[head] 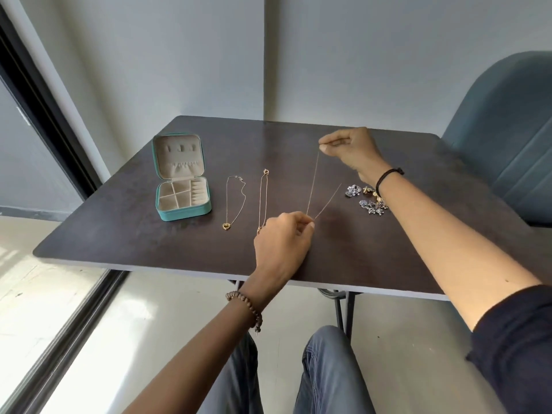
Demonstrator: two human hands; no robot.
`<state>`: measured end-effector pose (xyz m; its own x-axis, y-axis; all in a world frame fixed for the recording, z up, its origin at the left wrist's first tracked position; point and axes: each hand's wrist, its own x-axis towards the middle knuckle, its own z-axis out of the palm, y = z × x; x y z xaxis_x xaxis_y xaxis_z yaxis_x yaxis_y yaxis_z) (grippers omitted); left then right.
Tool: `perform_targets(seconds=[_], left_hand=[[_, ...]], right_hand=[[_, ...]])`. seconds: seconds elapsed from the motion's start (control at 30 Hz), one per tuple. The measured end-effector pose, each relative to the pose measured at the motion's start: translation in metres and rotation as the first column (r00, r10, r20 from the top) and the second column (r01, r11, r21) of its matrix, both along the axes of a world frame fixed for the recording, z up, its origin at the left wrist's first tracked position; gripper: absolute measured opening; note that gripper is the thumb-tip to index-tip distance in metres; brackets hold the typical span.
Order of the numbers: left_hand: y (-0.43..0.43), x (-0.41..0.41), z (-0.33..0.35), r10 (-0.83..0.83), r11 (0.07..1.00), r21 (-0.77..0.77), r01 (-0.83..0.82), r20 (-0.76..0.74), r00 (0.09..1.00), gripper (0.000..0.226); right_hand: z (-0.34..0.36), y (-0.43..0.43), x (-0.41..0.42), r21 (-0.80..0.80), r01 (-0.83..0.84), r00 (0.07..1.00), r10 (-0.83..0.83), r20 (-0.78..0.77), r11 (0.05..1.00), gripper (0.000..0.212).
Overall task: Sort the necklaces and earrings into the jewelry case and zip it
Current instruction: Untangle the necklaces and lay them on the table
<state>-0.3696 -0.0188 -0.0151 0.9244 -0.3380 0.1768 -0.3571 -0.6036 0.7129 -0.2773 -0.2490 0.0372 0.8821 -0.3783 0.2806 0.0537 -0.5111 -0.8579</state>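
A teal jewelry case (181, 210) stands open on the left of the dark table (119, 234), its lid upright and its beige compartments showing. A thin chain necklace (313, 186) is stretched taut above the table. My right hand (351, 149) pinches its far end and my left hand (283, 237) pinches its near end. A gold necklace with a heart pendant (227, 225) lies beside the case. Another gold necklace (263, 198) lies to its right, its lower end hidden by my left hand. A heap of sparkly earrings (369, 200) lies under my right wrist.
A blue upholstered chair (507, 138) stands at the table's right side. A grey wall runs behind the table, and a dark window frame (44, 121) runs along the left. My knees in jeans (325, 369) are below the table's near edge.
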Motion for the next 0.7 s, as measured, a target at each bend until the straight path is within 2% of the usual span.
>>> perform_targets(seconds=[0.23,0.4,0.53,0.7], left_hand=[[-0.008,0.004,0.001,-0.036,0.981,0.196,0.011,0.122,0.992,0.018],[-0.017,0.007,-0.002,-0.117,0.967,0.245,0.070,0.185,0.976,0.020],[-0.022,0.006,-0.005,-0.150,0.949,0.311,0.055,0.291,0.945,0.023],[-0.025,0.009,-0.008,-0.152,0.948,0.314,0.053,0.301,0.941,0.025]], right_hand=[[-0.026,-0.003,0.019,-0.051,0.012,0.998,-0.015,-0.061,0.999,0.015],[-0.041,-0.004,0.032,-0.118,0.025,0.993,-0.038,-0.112,0.993,0.016],[-0.050,-0.002,0.038,-0.133,-0.021,0.991,0.002,-0.136,0.991,0.015],[-0.062,-0.006,0.044,-0.160,-0.017,0.989,-0.008,-0.150,0.987,0.015]])
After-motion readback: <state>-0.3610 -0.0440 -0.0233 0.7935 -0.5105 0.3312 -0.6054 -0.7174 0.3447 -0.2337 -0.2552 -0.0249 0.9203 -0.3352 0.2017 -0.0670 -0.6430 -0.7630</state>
